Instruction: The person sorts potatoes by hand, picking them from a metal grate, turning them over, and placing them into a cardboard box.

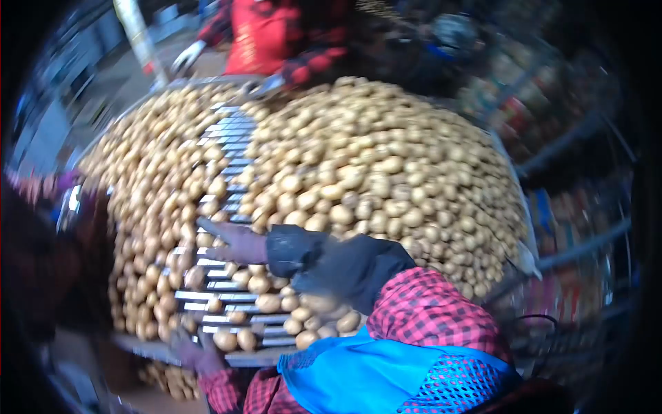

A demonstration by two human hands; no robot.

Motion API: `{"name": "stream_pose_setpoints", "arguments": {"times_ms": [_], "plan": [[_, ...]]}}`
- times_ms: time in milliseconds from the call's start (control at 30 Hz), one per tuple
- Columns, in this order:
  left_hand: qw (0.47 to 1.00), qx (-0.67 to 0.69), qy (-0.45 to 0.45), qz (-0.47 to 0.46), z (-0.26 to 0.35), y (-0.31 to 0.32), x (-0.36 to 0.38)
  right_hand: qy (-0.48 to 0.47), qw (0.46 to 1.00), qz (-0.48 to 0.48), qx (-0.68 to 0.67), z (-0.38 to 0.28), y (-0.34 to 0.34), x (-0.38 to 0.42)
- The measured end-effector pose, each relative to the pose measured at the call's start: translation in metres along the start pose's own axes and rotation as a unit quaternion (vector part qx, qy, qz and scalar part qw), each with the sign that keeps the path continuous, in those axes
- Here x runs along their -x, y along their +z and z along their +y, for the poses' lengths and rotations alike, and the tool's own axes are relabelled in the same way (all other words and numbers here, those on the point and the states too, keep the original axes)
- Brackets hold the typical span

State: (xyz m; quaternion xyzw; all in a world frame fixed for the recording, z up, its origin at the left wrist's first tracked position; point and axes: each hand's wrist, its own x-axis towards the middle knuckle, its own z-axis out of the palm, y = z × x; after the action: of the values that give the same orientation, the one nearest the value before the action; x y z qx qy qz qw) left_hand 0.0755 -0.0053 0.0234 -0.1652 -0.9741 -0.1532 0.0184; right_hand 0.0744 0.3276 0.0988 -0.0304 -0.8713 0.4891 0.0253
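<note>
My right hand [238, 243], in a purple-grey glove under a dark sleeve cover, reaches left over the metal slats [231, 134]. Its fingers are spread, with nothing visible between them, beside the potatoes [155, 179] on the left. At the table's near edge [258, 359], my left hand [195, 352] has its gloved fingers apart near a few potatoes [234, 339]. Motion blurs both hands somewhat. A large heap of potatoes [386, 165] covers the table's right part.
Across the table stands a person in a red apron [255, 41], one white-gloved hand [187, 56] at the side. Another person's dark, blurred shape is at far left. Metal rails [579, 245] run along the right. More potatoes [169, 379] lie below the near edge.
</note>
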Motion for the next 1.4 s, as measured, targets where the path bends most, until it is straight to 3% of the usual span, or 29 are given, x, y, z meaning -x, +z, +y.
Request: {"name": "stream_pose_setpoints", "arguments": {"times_ms": [67,100,133,200,233,267,300,400,500,533,567,633,667,700,733,833,1000,1067,1133,1200,1233,1333,1400], "plan": [[0.999,0.007,0.021,0.048,0.009,-0.012,0.002,0.039,0.974,0.219,-0.041,0.020,-0.100,0.036],[0.997,0.014,0.029,0.069,0.006,-0.007,0.001,0.055,0.931,0.346,-0.099,0.025,-0.167,0.060],[0.995,0.020,0.033,0.088,0.003,-0.003,0.002,0.038,0.862,0.472,-0.181,0.015,-0.235,0.090],[0.993,0.035,0.037,0.108,0.004,-0.004,0.002,-0.086,0.697,0.638,-0.316,-0.032,-0.338,0.158],[0.990,0.045,0.045,0.127,0.005,-0.004,0.003,-0.150,0.630,0.683,-0.338,-0.061,-0.360,0.186],[0.990,0.045,0.042,0.126,0.006,-0.003,0.003,-0.192,0.604,0.692,-0.347,-0.084,-0.367,0.205],[0.989,0.052,0.046,0.132,0.005,-0.002,0.003,-0.207,0.560,0.753,-0.275,-0.124,-0.341,0.188],[0.988,0.052,0.058,0.136,0.001,-0.002,0.003,-0.148,0.744,0.598,-0.259,-0.071,-0.290,0.163],[0.985,0.053,0.060,0.151,0.000,-0.001,0.001,-0.026,0.909,0.378,-0.174,0.018,-0.175,0.120],[0.987,0.062,0.060,0.138,-0.003,0.002,0.000,-0.024,0.948,0.276,-0.159,0.044,-0.133,0.111],[0.988,0.069,0.059,0.124,-0.006,0.004,0.000,0.045,0.939,0.256,-0.226,0.002,-0.097,0.105],[0.984,0.062,0.087,0.145,-0.012,0.009,-0.002,0.058,0.989,0.087,-0.103,-0.013,-0.071,0.092],[0.981,0.067,0.096,0.152,-0.018,0.016,0.001,0.087,0.995,-0.004,-0.053,-0.038,-0.064,0.087],[0.973,0.105,0.100,0.180,-0.010,0.013,-0.002,-0.066,0.995,0.057,0.040,-0.009,-0.038,0.085],[0.988,0.104,0.039,0.109,-0.001,0.007,-0.001,-0.075,0.993,0.011,0.095,0.000,-0.026,0.082],[0.969,0.128,0.072,0.197,-0.003,0.010,0.002,-0.084,0.986,-0.065,0.125,0.009,-0.006,0.071],[0.976,0.124,0.054,0.172,0.007,-0.010,-0.001,-0.145,0.970,-0.011,0.197,0.003,0.009,0.020],[0.982,0.099,0.035,0.159,0.015,-0.020,-0.001,-0.172,0.932,0.029,0.317,0.012,0.023,-0.005],[0.984,0.088,0.031,0.151,0.012,-0.019,-0.001,-0.163,0.927,0.004,0.337,0.001,0.042,-0.031],[0.986,0.082,0.032,0.143,0.012,-0.017,-0.002,-0.167,0.912,-0.082,0.364,0.000,0.074,-0.049],[0.990,0.068,0.030,0.120,0.013,-0.019,-0.003,-0.188,0.888,-0.089,0.410,-0.002,0.093,-0.056],[0.997,0.016,0.013,0.074,0.014,-0.021,-0.008,-0.218,0.907,-0.030,0.359,-0.008,0.135,-0.093],[0.997,0.007,0.011,0.082,0.020,-0.026,-0.003,-0.206,0.905,-0.071,0.365,-0.007,0.148,-0.122]]}}
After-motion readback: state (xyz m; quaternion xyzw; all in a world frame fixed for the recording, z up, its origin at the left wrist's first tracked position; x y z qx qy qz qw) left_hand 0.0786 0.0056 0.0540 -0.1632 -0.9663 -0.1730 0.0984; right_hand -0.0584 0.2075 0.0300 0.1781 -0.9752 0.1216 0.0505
